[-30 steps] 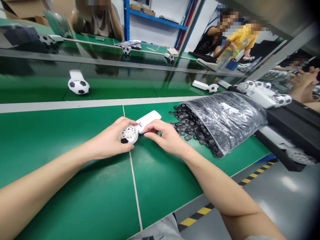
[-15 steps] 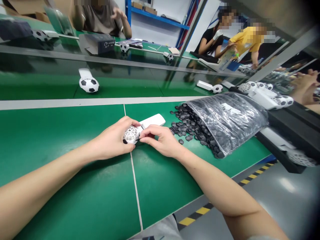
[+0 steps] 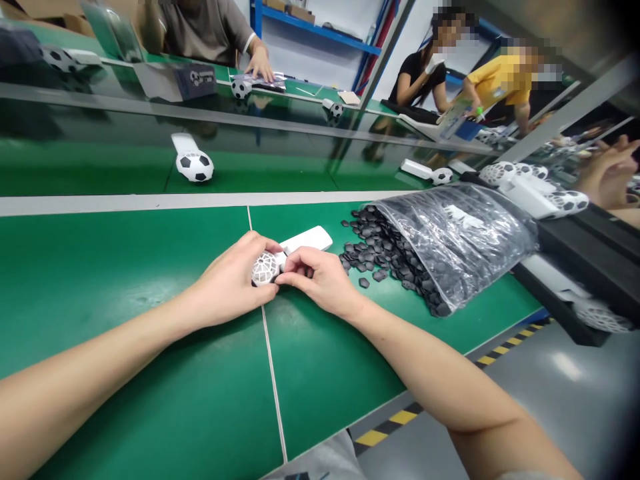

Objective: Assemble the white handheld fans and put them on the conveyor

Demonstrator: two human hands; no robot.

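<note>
A white football-shaped device (image 3: 265,269) with a latticed ball head and a flat white handle (image 3: 307,241) lies on the green work surface. My left hand (image 3: 233,277) is closed round the ball head, fingers over the top and thumb at the near side. At the ball's right side, my right hand (image 3: 320,280) pinches thumb and forefinger against it; the small black pentagon piece at these fingertips is now mostly hidden. Loose black pentagon pieces (image 3: 370,253) spill from a clear plastic bag (image 3: 465,240) to the right of my right hand.
Beyond a white strip, a moving belt (image 3: 280,167) carries a finished-looking football device (image 3: 196,165) and another (image 3: 427,172). A black tray (image 3: 580,247) with several white devices stands at the right. Co-workers sit across the belt; one person's hand (image 3: 260,65) rests on papers.
My right fingertips have pressed in closer to the ball, covering the dark piece. The ball has turned slightly in my left hand. On the belt, devices have shifted right; a co-worker's hand has come down.
</note>
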